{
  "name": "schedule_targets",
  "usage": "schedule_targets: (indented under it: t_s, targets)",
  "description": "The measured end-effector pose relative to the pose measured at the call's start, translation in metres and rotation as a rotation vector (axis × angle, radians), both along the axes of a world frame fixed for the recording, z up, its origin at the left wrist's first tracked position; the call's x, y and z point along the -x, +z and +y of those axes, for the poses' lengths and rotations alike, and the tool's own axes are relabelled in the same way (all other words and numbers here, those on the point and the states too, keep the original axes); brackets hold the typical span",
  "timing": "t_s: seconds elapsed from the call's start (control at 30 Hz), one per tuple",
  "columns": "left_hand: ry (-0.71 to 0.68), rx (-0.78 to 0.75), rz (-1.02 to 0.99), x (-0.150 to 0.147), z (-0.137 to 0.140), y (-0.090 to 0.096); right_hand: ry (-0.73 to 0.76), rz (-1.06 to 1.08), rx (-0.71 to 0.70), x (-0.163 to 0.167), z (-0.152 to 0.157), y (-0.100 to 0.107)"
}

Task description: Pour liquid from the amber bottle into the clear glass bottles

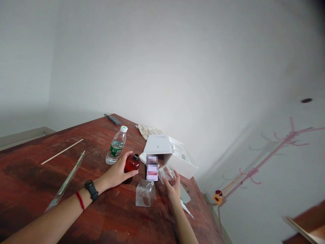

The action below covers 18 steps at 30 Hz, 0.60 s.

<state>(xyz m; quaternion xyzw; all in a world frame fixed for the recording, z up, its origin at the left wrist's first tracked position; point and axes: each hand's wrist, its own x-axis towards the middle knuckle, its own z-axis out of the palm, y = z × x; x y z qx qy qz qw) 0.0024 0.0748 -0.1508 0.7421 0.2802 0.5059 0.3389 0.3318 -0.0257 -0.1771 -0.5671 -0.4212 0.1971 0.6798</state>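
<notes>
My left hand (pixel 124 173) is wrapped round a reddish-brown bottle (pixel 132 163) with an open dark neck, which stands upright on the wooden table. Fingers of my right hand (pixel 173 184) grip a clear plastic container (pixel 167 172), whose exact kind I cannot make out. Between the hands, a second clear plastic piece (pixel 145 194) rests on the tabletop. Just beyond it stands a phone (pixel 152 172) with a lit, blurred screen. Left of the brown bottle is a water bottle (pixel 116 148) with a white cap and green label.
White boxes (pixel 157 145) stand at the back right, beside a crumpled cloth (pixel 148 131). A thin stick (pixel 62 151) and a wrapped stick (pixel 68 181) lie at left. A grey device (pixel 113 119) sits near the far corner. Off the table's right edge leans a pink coat rack (pixel 259 166).
</notes>
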Motion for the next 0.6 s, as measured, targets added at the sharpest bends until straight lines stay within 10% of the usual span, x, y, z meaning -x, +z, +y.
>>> schedule_targets:
  t_s: [0.6]
  targets:
    - [0.082, -0.046, -0.177, 0.005, -0.015, 0.027, -0.009, 0.002, 0.012, 0.002, 0.000, 0.003]
